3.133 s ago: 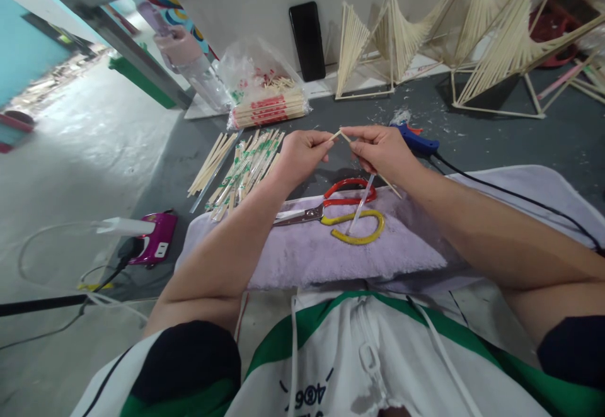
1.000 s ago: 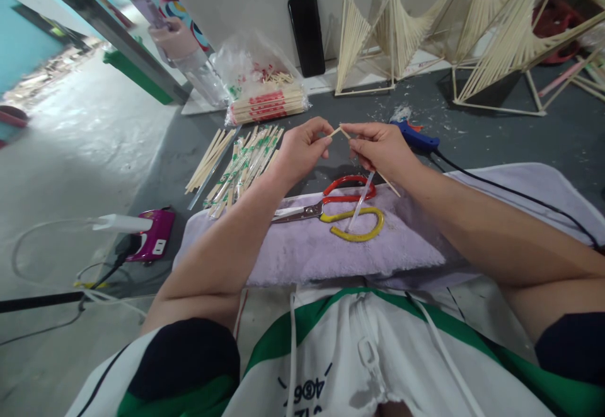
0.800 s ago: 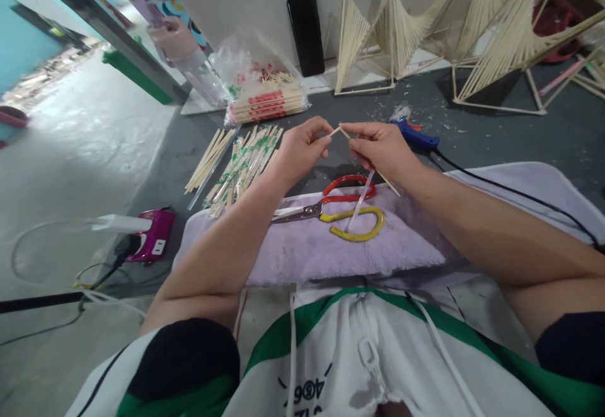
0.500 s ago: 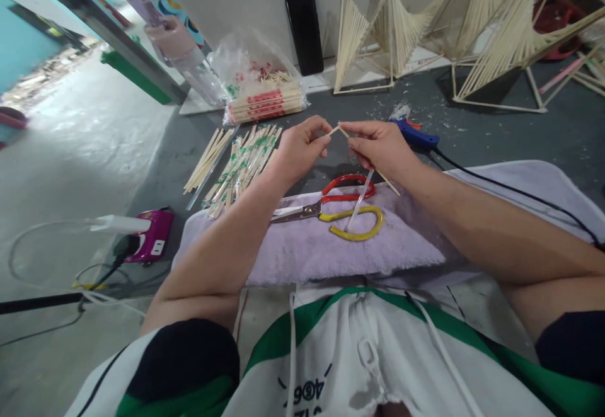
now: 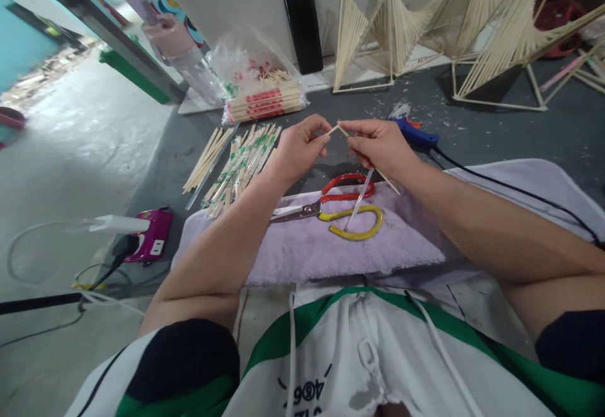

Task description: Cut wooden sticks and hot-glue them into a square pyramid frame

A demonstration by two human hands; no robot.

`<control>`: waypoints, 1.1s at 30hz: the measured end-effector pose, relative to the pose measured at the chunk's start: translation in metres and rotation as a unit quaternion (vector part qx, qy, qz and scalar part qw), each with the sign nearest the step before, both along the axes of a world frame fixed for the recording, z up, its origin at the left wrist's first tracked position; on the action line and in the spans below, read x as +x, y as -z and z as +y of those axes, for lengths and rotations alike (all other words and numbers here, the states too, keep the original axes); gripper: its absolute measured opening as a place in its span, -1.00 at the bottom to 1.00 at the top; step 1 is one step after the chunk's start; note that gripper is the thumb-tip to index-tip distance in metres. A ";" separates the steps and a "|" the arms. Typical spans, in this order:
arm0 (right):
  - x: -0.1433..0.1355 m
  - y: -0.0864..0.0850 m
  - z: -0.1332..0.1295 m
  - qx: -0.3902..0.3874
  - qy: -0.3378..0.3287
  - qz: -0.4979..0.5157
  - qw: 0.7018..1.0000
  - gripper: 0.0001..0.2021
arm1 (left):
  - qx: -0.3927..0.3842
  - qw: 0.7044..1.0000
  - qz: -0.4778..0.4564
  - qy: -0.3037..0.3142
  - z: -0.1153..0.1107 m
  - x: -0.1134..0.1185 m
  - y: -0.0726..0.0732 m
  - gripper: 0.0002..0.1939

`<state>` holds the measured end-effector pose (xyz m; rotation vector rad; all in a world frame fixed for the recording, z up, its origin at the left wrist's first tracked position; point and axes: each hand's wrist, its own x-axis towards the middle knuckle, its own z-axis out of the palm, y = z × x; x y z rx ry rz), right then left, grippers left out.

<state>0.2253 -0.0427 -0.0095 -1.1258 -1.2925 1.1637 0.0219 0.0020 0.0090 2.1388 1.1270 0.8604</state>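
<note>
Left hand (image 5: pixel 302 146): pinching one thin stick (image 5: pixel 333 130). Right hand (image 5: pixel 379 144): pinching a second stick (image 5: pixel 388 182), tips apparently meeting. Location: over the bench (image 5: pixel 496 140), inward of its near edge, beyond the scissors (image 5: pixel 312 209). Risk, I judge: a twitch of either hand could skew the joint.

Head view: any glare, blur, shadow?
Head view: glare on the floor at left; head view: dark shadow beneath the stick model at right; head view: left hand and right hand fairly sharp, but stick tips between them too small to judge.
</note>
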 end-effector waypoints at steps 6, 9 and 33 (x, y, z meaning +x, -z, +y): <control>0.000 0.000 0.000 -0.002 0.000 0.002 1.000 -0.63 | -0.005 1.000 0.001 -0.005 -0.001 0.001 -0.002 -0.88; 0.000 0.001 0.001 -0.001 -0.001 0.001 1.000 -0.63 | -0.003 1.000 0.001 -0.004 -0.002 0.001 -0.003 -0.86; 0.000 0.002 0.001 -0.011 0.004 -0.003 1.000 -0.60 | 0.003 1.000 -0.003 0.001 -0.001 0.000 0.001 -0.91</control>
